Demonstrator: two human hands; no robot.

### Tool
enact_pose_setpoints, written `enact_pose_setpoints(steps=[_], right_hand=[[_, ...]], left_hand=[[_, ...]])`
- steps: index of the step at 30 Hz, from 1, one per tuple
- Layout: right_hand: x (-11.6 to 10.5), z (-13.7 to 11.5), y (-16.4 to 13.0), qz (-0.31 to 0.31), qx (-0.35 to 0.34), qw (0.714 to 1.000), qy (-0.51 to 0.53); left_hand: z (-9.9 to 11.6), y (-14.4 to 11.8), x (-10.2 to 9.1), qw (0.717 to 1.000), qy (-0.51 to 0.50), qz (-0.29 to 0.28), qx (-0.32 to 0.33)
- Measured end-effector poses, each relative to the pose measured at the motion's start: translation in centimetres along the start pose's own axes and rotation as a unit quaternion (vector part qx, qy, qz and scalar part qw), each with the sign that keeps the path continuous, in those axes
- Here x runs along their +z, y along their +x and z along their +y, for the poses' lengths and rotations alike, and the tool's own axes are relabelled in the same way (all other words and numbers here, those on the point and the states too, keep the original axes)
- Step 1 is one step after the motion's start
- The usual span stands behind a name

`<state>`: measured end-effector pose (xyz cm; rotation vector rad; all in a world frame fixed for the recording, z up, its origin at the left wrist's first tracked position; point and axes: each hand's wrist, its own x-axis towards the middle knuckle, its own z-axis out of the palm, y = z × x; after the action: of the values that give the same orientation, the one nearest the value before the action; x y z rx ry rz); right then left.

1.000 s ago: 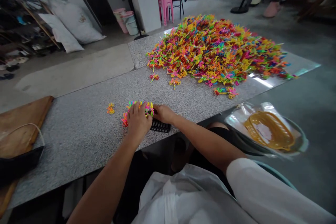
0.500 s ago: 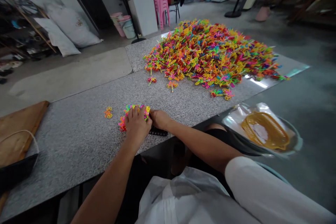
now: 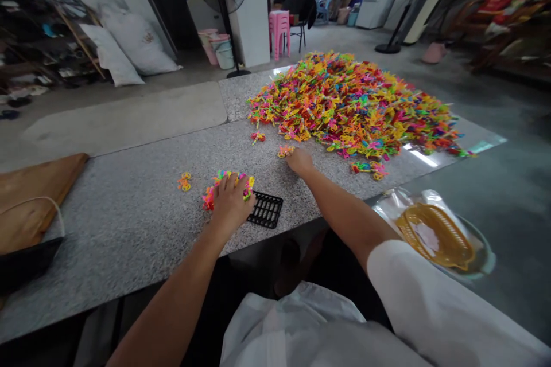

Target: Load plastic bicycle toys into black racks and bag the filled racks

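Note:
My left hand point(image 3: 232, 199) lies curved over a cluster of bright plastic toys point(image 3: 210, 197), its fingers wrapped across the top. These toys sit on the left part of a black slotted tray point(image 3: 267, 210), whose right part shows bare. Farther forward, my right hand point(image 3: 300, 161) has its fingers closed at a small orange and yellow plastic toy point(image 3: 284, 151) on the table; the fingertips are partly hidden. A loose orange and yellow toy point(image 3: 185, 182) lies left of the cluster. Another, reddish toy point(image 3: 258, 137) lies between my hands and the big heap.
A large heap of multicoloured toys point(image 3: 357, 103) covers the far right of the speckled table point(image 3: 142, 212). A wooden board point(image 3: 47, 195) and a black container point(image 3: 30, 264) are at left. Beside the table's right edge sits a yellow basket point(image 3: 451, 241) in a tub with clear bags.
My right hand has left the tray beside my left hand and moved forward and right to the loose toy. More of the black tray now shows. My left hand stays on the cluster.

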<state>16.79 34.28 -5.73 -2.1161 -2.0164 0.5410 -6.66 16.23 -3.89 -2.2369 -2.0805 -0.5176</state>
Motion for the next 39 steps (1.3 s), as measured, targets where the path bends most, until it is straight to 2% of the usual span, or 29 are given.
enact_pose_setpoints(steps=[1,3,4,6,8,9,11,14,16,18,23,28,34,39], right_hand=[[0.4,0.1,-0.9,-0.01,-0.004,1.0,0.028],[1.4,0.0,-3.2,-0.037,-0.008,0.989,0.146],[2.1,-0.1,-4.8,-0.054,-0.008,0.972,0.228],[3.5,-0.4,-8.3,-0.096,-0.012,0.918,0.385],[4.9,-0.8,-12.1,-0.149,-0.043,0.87,0.468],[5.6,-1.1,-13.8,-0.172,-0.061,0.861,0.474],[6.6,-2.0,-16.7,-0.179,-0.088,0.876,0.439],[7.5,-3.3,-18.8,-0.108,-0.136,0.924,0.34],[7.6,-4.0,-19.0,-0.067,-0.174,0.947,0.26],[7.5,-4.6,-18.8,-0.054,-0.201,0.961,0.182],[7.6,-5.5,-18.8,-0.056,-0.216,0.973,0.062],[7.5,-5.8,-19.0,-0.051,-0.19,0.978,0.072],[6.3,-5.3,-18.4,-0.089,-0.168,0.974,0.123],[6.7,-5.0,-17.9,-0.09,-0.169,0.974,0.121]], left_hand=[[-0.5,0.2,-0.2,1.0,-0.014,-0.017,0.008],[-1.7,0.8,-0.8,0.997,-0.044,-0.057,0.04],[-2.4,1.0,-1.1,0.993,-0.058,-0.079,0.065],[-3.5,1.5,-1.6,0.984,-0.073,-0.116,0.112],[-4.0,1.6,-1.8,0.979,-0.074,-0.132,0.139],[-4.0,1.6,-1.7,0.979,-0.071,-0.13,0.141],[-3.6,1.5,-1.4,0.983,-0.062,-0.112,0.131],[-2.9,1.1,-0.8,0.989,-0.054,-0.086,0.111],[-2.6,1.0,-0.7,0.989,-0.054,-0.086,0.106],[-2.4,1.1,-0.8,0.989,-0.056,-0.094,0.103],[-2.6,1.3,-0.7,0.989,-0.063,-0.085,0.106],[-2.7,1.3,-0.6,0.988,-0.064,-0.083,0.116],[-2.3,1.2,-0.9,0.987,-0.069,-0.092,0.112],[-2.2,1.1,-0.7,0.987,-0.075,-0.089,0.112]])
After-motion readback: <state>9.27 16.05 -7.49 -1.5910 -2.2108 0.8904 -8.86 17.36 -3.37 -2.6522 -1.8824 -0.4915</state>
